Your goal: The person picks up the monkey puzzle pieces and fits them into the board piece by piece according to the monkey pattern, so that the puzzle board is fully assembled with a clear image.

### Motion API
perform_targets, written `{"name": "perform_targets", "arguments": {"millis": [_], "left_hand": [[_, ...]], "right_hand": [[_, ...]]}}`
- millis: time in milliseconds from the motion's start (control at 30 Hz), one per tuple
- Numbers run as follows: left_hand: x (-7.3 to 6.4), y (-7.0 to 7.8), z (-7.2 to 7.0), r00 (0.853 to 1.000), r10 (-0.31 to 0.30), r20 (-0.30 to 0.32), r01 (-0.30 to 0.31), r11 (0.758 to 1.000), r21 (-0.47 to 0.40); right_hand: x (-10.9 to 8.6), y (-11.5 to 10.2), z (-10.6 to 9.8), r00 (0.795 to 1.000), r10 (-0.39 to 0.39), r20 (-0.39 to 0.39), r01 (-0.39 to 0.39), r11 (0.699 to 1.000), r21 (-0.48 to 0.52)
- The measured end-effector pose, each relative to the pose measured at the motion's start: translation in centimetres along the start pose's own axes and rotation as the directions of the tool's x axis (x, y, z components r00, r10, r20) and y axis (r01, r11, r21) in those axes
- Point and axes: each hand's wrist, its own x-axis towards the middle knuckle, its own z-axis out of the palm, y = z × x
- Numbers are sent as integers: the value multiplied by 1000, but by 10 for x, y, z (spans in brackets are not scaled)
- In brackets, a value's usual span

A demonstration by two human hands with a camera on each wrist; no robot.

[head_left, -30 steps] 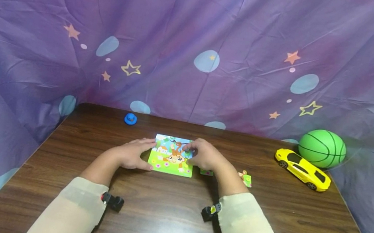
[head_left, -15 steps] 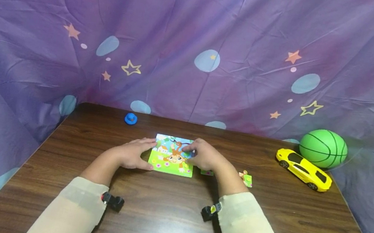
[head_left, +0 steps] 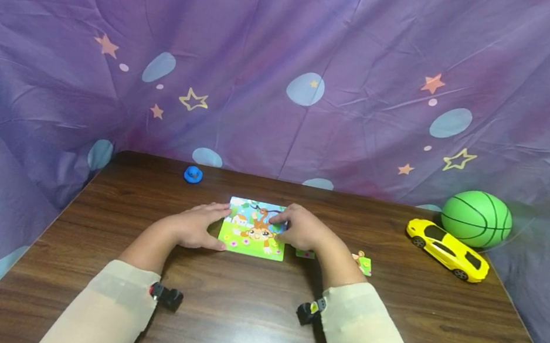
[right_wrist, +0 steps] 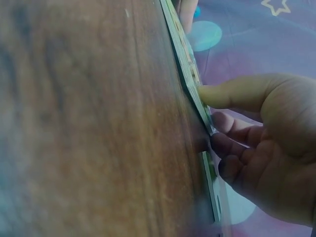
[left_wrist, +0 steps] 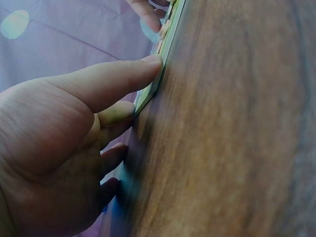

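Observation:
A square jigsaw puzzle (head_left: 252, 245) with a hanging monkey on green grass lies flat on the brown wooden table (head_left: 244, 303). My left hand (head_left: 196, 226) is at its left side, fingers fairly straight at the upper left edge and thumb (left_wrist: 133, 76) at the near left corner. Over the right part of the picture, my right hand (head_left: 305, 229) bends thumb and index finger onto a puzzle piece, largely hidden beneath them. The other right fingers (right_wrist: 229, 165) are curled. One loose puzzle piece (head_left: 304, 253) shows partly behind the right wrist, another puzzle piece (head_left: 362, 263) right of it.
A yellow toy car (head_left: 447, 250) and a green ball (head_left: 476, 219) stand at the back right of the table. Near the back left edge is a small blue rubber duck (head_left: 193, 175). A purple patterned cloth (head_left: 249, 61) hangs behind the table.

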Motion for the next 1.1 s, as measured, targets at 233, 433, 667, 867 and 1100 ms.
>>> {"name": "perform_targets", "arguments": {"millis": [233,433,667,867,1100], "left_hand": [[0,-1,0,1000,14,-6,-14,1000,5],[0,-1,-1,1000,22,-8,-22,1000,7],[0,-1,0,1000,19,-9,-19,1000,7],[-1,1,-1,1000,11,-6,-11,1000,0],[-1,1,-1,1000,17,-7,-17,1000,6]], "right_hand": [[1,-1,0,1000,-3,-6,3,1000,-2],[1,-1,1,1000,-12,-12,12,1000,-9],[1,-1,-1,1000,-9,4,9,1000,-11],[1,-1,-3,1000,-2,14,3,1000,-20],[2,-1,-2,1000,5,16,-4,1000,-29]]}}
